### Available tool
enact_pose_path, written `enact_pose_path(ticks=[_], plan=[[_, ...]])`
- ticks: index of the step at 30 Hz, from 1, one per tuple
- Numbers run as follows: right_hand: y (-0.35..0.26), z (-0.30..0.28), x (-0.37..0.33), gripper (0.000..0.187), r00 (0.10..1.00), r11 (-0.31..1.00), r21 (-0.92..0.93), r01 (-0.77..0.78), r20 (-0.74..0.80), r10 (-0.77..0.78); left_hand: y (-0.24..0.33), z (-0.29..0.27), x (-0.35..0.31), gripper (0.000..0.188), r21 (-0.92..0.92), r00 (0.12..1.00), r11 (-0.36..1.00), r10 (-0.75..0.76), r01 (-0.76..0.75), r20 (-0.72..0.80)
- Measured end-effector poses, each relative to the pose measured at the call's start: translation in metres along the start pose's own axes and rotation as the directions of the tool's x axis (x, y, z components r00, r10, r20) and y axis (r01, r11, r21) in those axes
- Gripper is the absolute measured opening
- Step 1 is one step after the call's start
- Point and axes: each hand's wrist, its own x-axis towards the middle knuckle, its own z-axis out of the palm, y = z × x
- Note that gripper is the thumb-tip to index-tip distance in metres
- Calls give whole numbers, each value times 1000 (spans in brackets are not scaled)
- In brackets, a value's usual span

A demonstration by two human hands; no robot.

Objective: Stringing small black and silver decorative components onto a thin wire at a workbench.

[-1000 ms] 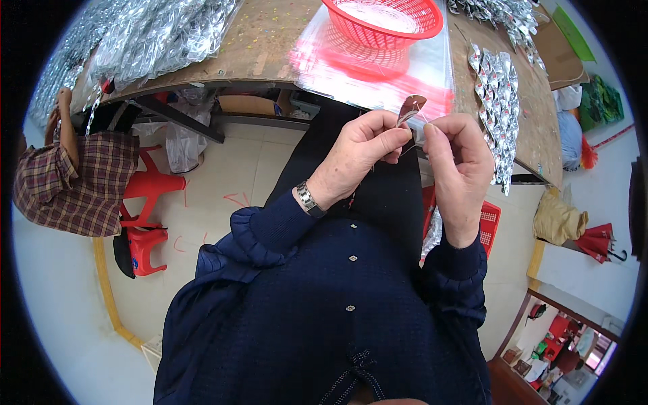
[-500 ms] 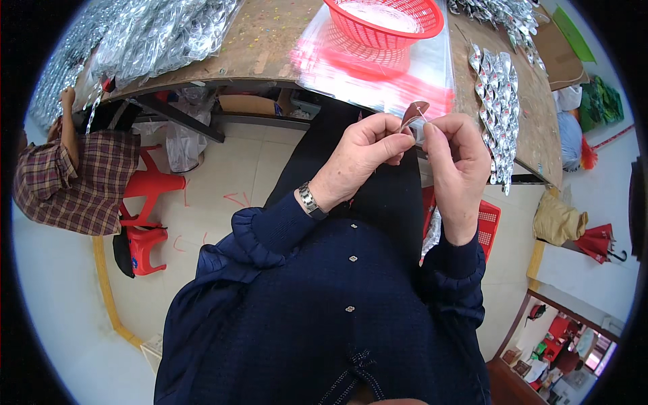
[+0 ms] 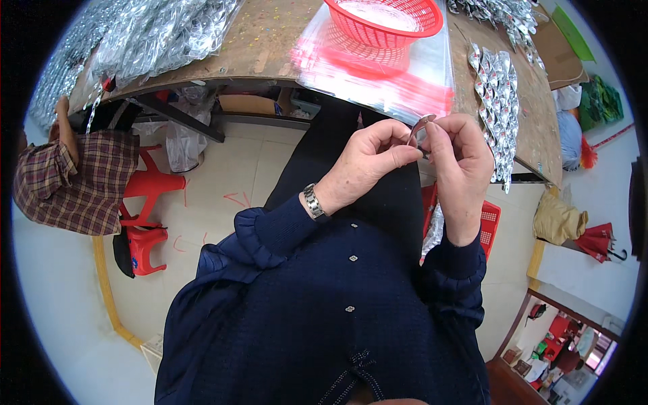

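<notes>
Both my hands meet just in front of the table edge. My left hand pinches a small, curved, shiny foil strip between thumb and fingers. The strip looks silver to brownish, its upper end rising above the fingertips. My right hand is closed too, thumb against fingers, at the strip's right side; whether it holds the strip itself or something tiny at its end is hidden by the fingers. Right of my hands, a bunch of twisted silver foil spirals hangs over the table edge.
Ahead, a red plastic basket with white contents stands on clear, red-edged plastic bags. Piles of silver foil cover the wooden table's left. A person in a checked garment sits left, near red stools. A red crate stands below right.
The foil strip has turned from showing its broad face to nearly edge-on and sits slightly lower. My left hand has shifted a little right and down. The thin white thing at the strip no longer shows.
</notes>
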Motion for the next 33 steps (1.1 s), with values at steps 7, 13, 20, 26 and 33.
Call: enact_pose_path(ticks=[7, 13, 20, 26, 33], plan=[[-5, -4, -2, 4, 998, 998, -14, -62, 25, 62, -3, 1, -1, 14, 84, 1000, 996, 11, -12, 8], [-8, -8, -3, 7, 992, 991, 53, -120, 45, 118, -3, 4, -3, 11, 91, 999, 995, 43, -42, -16], [-2, -20, -2, 5, 963, 953, 205, -224, 194, 185, -1, 1, -6, 16, 152, 994, 988, -52, 37, 94], [1, -26, -5, 4, 961, 950, 234, -206, 231, 152, 6, 1, -7, 19, 127, 995, 992, -20, 8, 98], [-1, -29, -11, 3, 965, 963, 196, -187, 218, 144, 28, 2, -5, 21, 12, 998, 999, 44, -45, 55]])
